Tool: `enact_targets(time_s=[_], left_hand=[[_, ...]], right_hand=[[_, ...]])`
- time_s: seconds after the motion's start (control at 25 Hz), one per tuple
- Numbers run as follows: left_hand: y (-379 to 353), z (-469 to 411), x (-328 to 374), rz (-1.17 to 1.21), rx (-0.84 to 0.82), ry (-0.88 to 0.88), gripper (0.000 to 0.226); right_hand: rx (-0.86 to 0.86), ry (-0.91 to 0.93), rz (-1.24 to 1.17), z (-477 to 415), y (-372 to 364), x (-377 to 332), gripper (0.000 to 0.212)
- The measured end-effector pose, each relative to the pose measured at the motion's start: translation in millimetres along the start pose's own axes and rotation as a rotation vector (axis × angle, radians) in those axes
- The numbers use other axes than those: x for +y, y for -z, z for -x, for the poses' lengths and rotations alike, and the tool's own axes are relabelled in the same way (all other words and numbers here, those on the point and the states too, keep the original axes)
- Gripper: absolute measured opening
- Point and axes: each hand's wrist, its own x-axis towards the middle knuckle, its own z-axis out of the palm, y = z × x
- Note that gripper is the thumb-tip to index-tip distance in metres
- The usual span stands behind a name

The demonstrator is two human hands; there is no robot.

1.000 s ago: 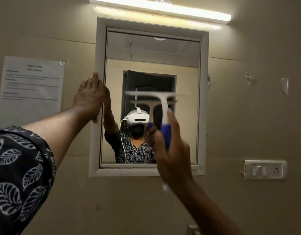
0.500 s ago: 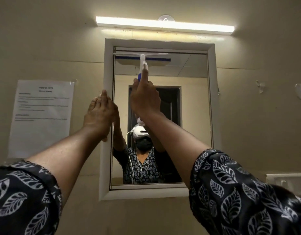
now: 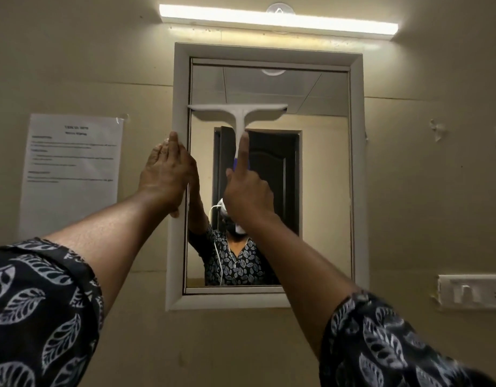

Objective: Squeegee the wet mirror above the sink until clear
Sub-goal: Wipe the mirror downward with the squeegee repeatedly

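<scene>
A mirror [image 3: 322,169] in a white frame [image 3: 357,174] hangs on the beige wall. A white T-shaped squeegee [image 3: 238,111] with a blue handle lies flat against the upper left part of the glass, its blade level and reaching the left frame edge. My right hand [image 3: 248,194] grips the handle, with the index finger stretched up along the stem. My left hand [image 3: 167,171] presses flat with straight fingers on the left side of the frame. The glass reflects a person in a patterned top wearing a headset.
A lit tube light [image 3: 277,20] runs above the mirror. A printed paper sheet [image 3: 72,171] is taped to the wall at the left. A white switch and socket plate [image 3: 471,291] sits at the lower right. Torn tape bits [image 3: 437,129] stick to the wall at the right.
My right hand carried the squeegee from mid-mirror up to the top edge, then drew it down the left side of the glass. My left hand stayed on the frame.
</scene>
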Motion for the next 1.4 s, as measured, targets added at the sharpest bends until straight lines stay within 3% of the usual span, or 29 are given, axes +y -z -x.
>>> enact_targets(time_s=[0.36, 0.52, 0.64, 0.88, 1.04, 1.2, 1.4], left_hand=[[4, 3, -2, -0.002, 0.002, -0.015, 0.134], [5, 4, -1, -0.025, 0.006, -0.016, 0.128], [7, 5, 1, -0.026, -0.010, -0.004, 0.132], [8, 5, 2, -0.022, -0.034, 0.003, 0.138], [6, 3, 2, -0.041, -0.028, 0.008, 0.140], [4, 0, 2, -0.051, -0.029, 0.014, 0.141], [1, -3, 2, -0.035, -0.010, 0.015, 0.141]], right_hand=[[-0.173, -0.104, 0.024, 159, -51, 27, 0.072], [-0.319, -0.217, -0.001, 207, -63, 34, 0.083], [-0.333, -0.234, 0.000, 218, -60, 37, 0.084], [0.225, 0.056, -0.233, 158, -20, 28, 0.052], [0.495, 0.119, -0.191, 51, 21, 29, 0.054], [0.459, 0.077, -0.050, -19, 45, 48, 0.054], [0.387, 0.032, -0.111, -54, 49, 70, 0.053]])
